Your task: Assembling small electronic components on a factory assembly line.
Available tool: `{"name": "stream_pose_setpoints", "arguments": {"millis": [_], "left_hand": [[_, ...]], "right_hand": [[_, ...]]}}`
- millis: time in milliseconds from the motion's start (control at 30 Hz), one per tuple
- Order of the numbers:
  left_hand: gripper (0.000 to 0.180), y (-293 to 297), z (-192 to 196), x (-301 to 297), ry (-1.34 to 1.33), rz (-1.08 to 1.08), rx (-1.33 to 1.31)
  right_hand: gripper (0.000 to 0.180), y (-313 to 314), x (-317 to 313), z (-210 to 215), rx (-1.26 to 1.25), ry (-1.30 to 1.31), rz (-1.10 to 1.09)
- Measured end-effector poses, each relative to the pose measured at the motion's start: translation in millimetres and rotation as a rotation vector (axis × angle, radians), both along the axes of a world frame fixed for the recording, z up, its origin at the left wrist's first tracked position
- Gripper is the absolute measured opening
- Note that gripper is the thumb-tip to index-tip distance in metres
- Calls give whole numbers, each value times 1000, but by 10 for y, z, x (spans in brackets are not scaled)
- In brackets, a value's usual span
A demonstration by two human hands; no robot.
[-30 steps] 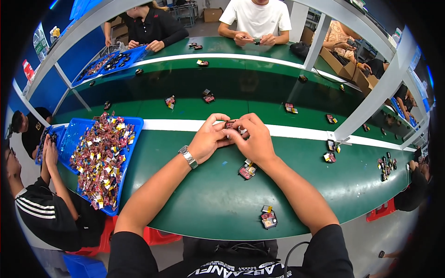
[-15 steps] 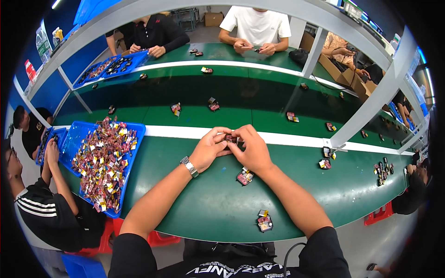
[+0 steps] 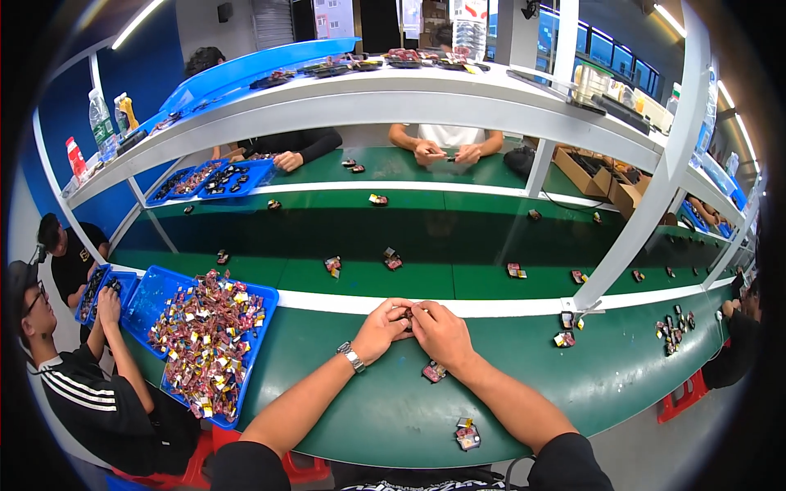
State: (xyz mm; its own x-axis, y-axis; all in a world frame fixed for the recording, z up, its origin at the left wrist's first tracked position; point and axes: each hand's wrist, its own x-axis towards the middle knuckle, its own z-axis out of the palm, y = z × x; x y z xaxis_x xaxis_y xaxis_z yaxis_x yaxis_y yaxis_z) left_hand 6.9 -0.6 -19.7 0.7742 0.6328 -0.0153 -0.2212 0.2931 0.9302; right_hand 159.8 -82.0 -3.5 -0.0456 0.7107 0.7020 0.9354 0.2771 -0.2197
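Both my hands meet over the green work surface (image 3: pixel 344 409), just in front of the white rail. My left hand (image 3: pixel 381 334), with a metal watch on the wrist, is closed round a small dark electronic part (image 3: pixel 408 315). My right hand (image 3: pixel 443 334) pinches the same part from the other side; fingers cover most of it. Close below my right hand lies a black housing with a reddish circuit board (image 3: pixel 434 372). A similar assembly with a yellow-and-white piece (image 3: pixel 467 436) sits near the front edge.
At left, a blue tray (image 3: pixel 268 304) holds a heap of small reddish boards (image 3: pixel 213 344); a person sits beyond it. Behind the rail (image 3: pixel 327 303), a green belt (image 3: pixel 311 282) carries scattered assemblies. A white shelf (image 3: pixel 393 92) spans overhead. More assemblies (image 3: pixel 675 329) cluster at right.
My view has tipped upward, so the shelf top now shows and the table sits lower in the picture. My hands stay together on the small part, fingers drawn slightly closer.
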Motion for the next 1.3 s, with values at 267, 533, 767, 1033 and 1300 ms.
{"name": "stream_pose_setpoints", "arguments": {"millis": [267, 533, 767, 1033, 1300], "left_hand": [[32, 65, -11, -33, -7, 5, 2], [30, 89, 62, -25, -37, -22, -60], [31, 80, 9, -62, -77, -30, -59], [31, 73, 8, -75, -58, 4, 10], [31, 83, -3, -35, -64, 54, 26]], "right_hand": [[20, 55, 13, 115, 0, 100, 137], [18, 113, 108, 21, 30, -29, 108], [18, 35, 172, 168, -16, 28, 273], [28, 76, 140, 119, -61, -27, 193], [20, 104, 150, 179, 10, -148, 222]]}}
